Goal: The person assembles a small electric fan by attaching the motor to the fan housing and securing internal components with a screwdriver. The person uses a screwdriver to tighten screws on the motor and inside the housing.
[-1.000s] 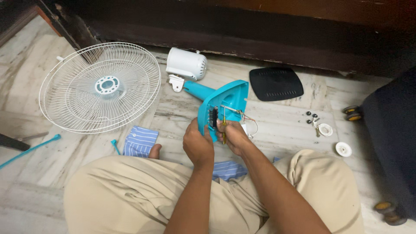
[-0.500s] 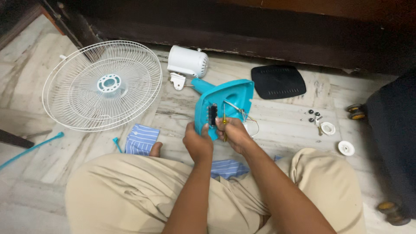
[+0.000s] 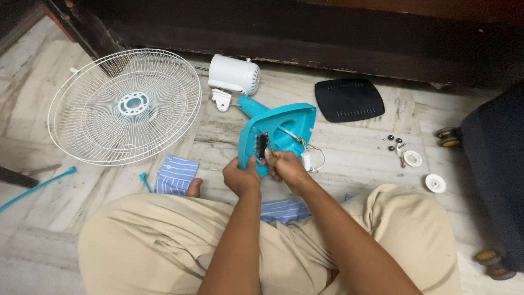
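Marble floor [image 3: 349, 158]; left hand [image 3: 240, 177] fingers clamped on teal fan base [image 3: 284, 123], right hand [image 3: 288, 168] fingers curled at its open underside, wires inside.

Black wheeled case [image 3: 494, 164] cut off at right edge, small screws [image 3: 394, 143] too tiny to tell apart, striped cloth [image 3: 177, 175] partly under legs

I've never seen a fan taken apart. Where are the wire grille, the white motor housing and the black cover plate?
wire grille [image 3: 124, 105]: head view, on its blue centre hub.
white motor housing [image 3: 233, 74]: head view, on its rounded side.
black cover plate [image 3: 349, 99]: head view, on its middle.
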